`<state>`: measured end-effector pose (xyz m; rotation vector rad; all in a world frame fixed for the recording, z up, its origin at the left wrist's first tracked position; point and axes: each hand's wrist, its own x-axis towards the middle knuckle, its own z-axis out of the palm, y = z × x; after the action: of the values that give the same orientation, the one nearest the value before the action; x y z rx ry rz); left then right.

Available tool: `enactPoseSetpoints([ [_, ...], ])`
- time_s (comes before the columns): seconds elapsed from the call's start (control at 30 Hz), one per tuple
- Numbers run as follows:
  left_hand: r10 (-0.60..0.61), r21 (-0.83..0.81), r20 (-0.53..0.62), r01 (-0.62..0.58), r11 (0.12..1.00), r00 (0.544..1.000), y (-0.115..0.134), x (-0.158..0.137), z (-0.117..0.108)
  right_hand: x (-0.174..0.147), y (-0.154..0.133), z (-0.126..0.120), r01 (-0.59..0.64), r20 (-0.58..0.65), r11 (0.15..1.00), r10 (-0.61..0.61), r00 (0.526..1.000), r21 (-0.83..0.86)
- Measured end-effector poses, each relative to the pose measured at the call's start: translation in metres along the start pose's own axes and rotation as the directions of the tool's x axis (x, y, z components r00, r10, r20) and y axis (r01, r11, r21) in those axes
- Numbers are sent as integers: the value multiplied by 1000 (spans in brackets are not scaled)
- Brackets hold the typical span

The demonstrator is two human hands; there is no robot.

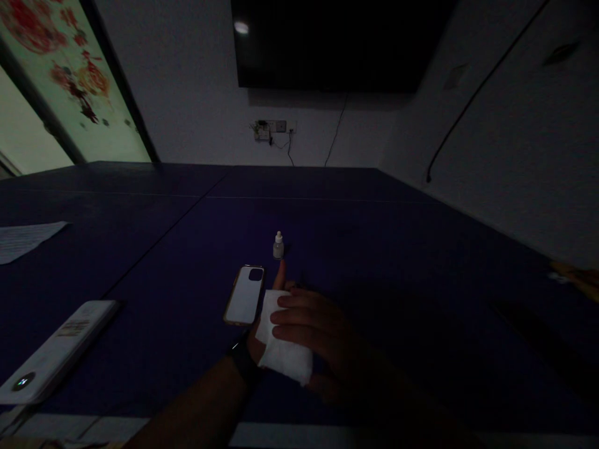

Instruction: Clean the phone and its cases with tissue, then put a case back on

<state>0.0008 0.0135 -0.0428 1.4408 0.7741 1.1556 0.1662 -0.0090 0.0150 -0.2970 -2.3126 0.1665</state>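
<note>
A folded white wipe (pixel 285 340) lies over my left hand (pixel 279 279), hiding its palm and most of its fingers. The left thumb points up past the wipe, and a dark watch (pixel 244 358) is on that wrist. Whether anything is in the left hand under the wipe I cannot tell. My right hand (pixel 318 324) presses the wipe with its fingers laid across it. Just left of the hands rests a phone case (pixel 244 296), pale inside with a gold-brown rim and a camera cutout. Beyond the thumb stands a small bottle (pixel 278 247) with a dropper-like top.
A white power bank (pixel 58 349) with a lit display lies at the left, a cable at its near end. Printed paper (pixel 28 240) is farther left on the dark blue table (pixel 196 243). At the right edge is a yellowish item (pixel 580 277). The room is dim.
</note>
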Motion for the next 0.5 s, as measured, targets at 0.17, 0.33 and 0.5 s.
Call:
enactPoseSetpoints([
  [0.17,70,110,-4,-69,992,998,5,-8,2,-4,13,5,-187,-133,982,180,975,-38],
  [0.33,133,144,45,-138,980,990,-8,-10,-7,-4,10,3,-88,-99,996,84,991,-30],
  [0.5,183,130,36,-186,974,982,-7,-6,-5,-9,12,10,-241,-271,963,265,925,119],
])
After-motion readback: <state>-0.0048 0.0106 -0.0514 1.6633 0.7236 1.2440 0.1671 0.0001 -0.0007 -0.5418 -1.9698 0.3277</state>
